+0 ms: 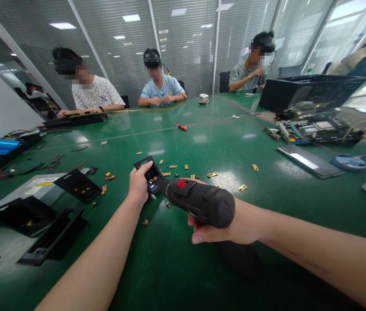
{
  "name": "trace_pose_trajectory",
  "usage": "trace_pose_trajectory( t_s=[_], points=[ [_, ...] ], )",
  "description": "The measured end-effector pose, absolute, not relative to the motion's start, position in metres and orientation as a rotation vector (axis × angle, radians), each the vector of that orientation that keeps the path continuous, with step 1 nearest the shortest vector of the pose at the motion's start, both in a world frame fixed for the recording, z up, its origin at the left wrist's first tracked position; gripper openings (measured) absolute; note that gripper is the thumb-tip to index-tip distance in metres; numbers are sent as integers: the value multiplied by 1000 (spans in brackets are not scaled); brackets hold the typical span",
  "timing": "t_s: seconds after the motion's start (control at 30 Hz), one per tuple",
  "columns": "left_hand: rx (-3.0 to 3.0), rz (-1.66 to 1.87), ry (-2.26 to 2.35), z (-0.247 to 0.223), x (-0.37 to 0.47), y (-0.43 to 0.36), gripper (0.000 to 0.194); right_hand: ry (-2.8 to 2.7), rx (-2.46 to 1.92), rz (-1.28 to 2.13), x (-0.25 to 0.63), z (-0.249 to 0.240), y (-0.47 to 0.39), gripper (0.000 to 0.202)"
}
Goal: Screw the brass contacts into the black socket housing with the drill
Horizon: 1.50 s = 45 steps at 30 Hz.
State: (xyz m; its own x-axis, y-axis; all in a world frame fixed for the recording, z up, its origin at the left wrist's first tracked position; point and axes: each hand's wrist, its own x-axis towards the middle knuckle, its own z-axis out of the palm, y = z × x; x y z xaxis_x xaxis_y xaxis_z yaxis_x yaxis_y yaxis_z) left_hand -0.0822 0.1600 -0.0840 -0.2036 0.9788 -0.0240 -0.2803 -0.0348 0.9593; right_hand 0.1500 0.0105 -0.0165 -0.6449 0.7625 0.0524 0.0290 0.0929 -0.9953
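My left hand (139, 181) grips a small black panel (152, 167) with brass-coloured fittings on it, thumb pressed on its upper side. In my right hand (225, 226) is a black cordless drill (202, 201) with a red switch on top. Its front end points at the panel; the tip is hidden, so I cannot tell whether it touches a screw. Several small brass plates (213, 175) with holes lie scattered on the green table around both hands. Nearer me, a small brass piece (146, 222) rests by my left forearm.
Black panels (78, 185) and a black bracket (53, 237) lie at left beside a grey metal case (45, 190). An orange screwdriver (182, 127) is mid-table. At right are a phone (309, 160), circuit boards (319, 125) and a black case (283, 97). Several people sit across the table.
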Motion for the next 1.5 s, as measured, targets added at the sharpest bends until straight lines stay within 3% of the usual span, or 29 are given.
trace_pose_trajectory(
  t_s=[0.7, 1.0, 1.5],
  points=[
    [891, 1484, 1132, -84, -82, 159, 29, -1852, -783, 1491, 149, -14, 8, 97],
    [901, 1477, 1155, -84, -83, 159, 30, -1588, -746, 1873, 148, -17, 6, 109],
    [871, 1469, 1157, -82, -81, 158, 32, -1427, -847, 1968, 150, -11, 7, 102]
  ],
)
